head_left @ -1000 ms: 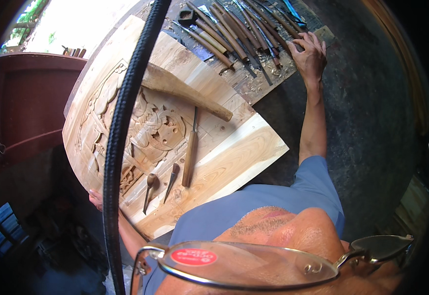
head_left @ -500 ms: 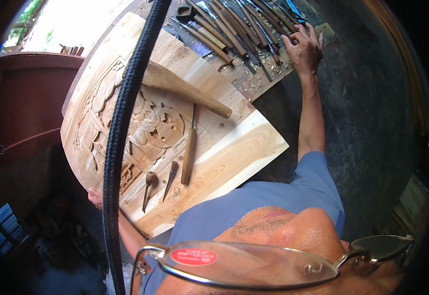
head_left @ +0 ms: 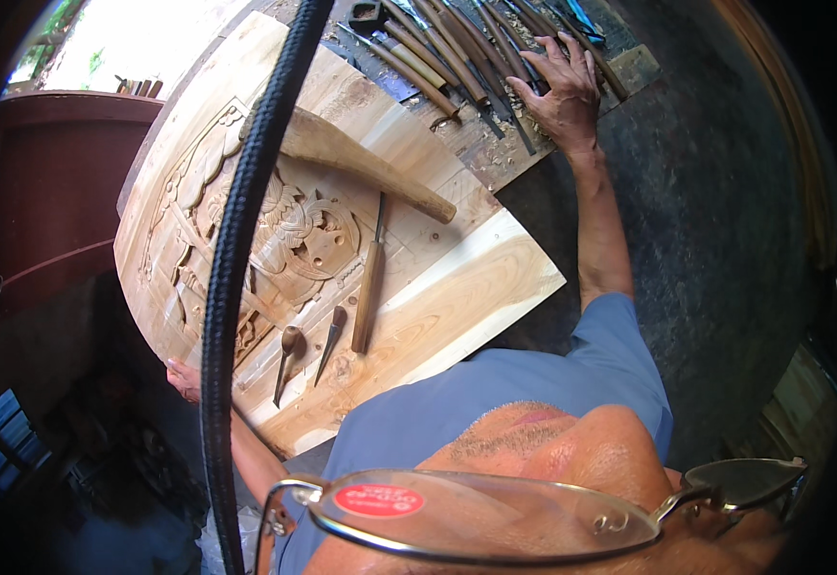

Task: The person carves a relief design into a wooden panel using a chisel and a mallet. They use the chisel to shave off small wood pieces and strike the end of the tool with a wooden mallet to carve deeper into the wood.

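Note:
My right hand (head_left: 568,94) is open, fingers apart, over the right side of a row of wood-carving chisels (head_left: 466,57). Its fingertips are close to the wooden handles; whether they touch them is unclear. My left hand (head_left: 183,380) is at the lower left edge of a large wooden panel (head_left: 495,278), and a black cord hides part of it, so its grip is unclear. A relief carving (head_left: 308,235) covers the panel's left part. Lying on the panel are a wooden mallet (head_left: 370,172), a long-handled chisel (head_left: 368,287) and two short carving tools (head_left: 286,364), (head_left: 330,345).
The chisels lie on a worktop (head_left: 524,172) strewn with shavings. A small dark square block (head_left: 366,13) stands at their left. A reddish-brown wooden cabinet door or panel (head_left: 73,182) is at the left. The black braided cord (head_left: 236,240) crosses the view, and glasses (head_left: 485,517) fill the bottom.
My right hand has moved left, from the right end of the chisels to over their handles, and its fingers have spread. My left hand stays at the panel's edge.

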`<action>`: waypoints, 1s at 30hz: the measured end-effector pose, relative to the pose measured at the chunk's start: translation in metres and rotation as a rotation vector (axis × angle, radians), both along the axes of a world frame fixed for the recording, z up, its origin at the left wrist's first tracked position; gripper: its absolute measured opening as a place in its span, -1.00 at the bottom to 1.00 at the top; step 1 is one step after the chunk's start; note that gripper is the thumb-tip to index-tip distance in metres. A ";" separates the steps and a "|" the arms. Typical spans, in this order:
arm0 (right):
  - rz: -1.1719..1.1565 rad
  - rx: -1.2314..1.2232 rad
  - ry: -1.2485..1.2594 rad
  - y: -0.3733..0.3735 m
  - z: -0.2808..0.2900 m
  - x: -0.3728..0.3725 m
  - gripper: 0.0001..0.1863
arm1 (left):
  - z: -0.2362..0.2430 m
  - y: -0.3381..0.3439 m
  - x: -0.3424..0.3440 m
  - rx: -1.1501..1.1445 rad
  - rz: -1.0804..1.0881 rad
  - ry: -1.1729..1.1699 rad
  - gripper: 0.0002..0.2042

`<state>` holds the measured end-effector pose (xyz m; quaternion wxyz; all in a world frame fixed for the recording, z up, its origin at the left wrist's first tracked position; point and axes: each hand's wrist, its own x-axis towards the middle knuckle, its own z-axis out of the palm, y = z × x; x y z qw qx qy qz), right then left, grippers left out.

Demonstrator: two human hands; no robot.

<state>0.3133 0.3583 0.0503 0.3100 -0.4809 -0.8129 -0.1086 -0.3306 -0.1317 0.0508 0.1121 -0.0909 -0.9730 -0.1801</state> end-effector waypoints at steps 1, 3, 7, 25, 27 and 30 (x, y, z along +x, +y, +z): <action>-0.023 -0.016 -0.018 0.000 -0.002 0.000 -0.57 | -0.001 0.002 0.001 0.000 0.005 -0.004 -0.29; -0.022 -0.005 -0.029 0.001 -0.001 0.002 -0.58 | -0.003 -0.002 -0.003 0.001 0.001 0.006 -0.29; -0.045 -0.002 0.013 0.013 -0.009 0.009 -0.60 | -0.017 -0.020 -0.028 -0.010 -0.026 0.039 -0.29; 0.162 -0.087 -0.009 0.009 0.007 -0.039 -0.68 | -0.008 -0.007 -0.008 0.014 -0.001 -0.003 -0.26; 0.171 -0.077 -0.004 0.009 0.007 -0.039 -0.70 | -0.006 -0.004 -0.004 0.009 0.017 -0.011 -0.26; 0.124 -0.126 -0.027 0.009 0.005 -0.044 -0.72 | -0.004 -0.009 -0.007 0.001 0.022 0.002 -0.26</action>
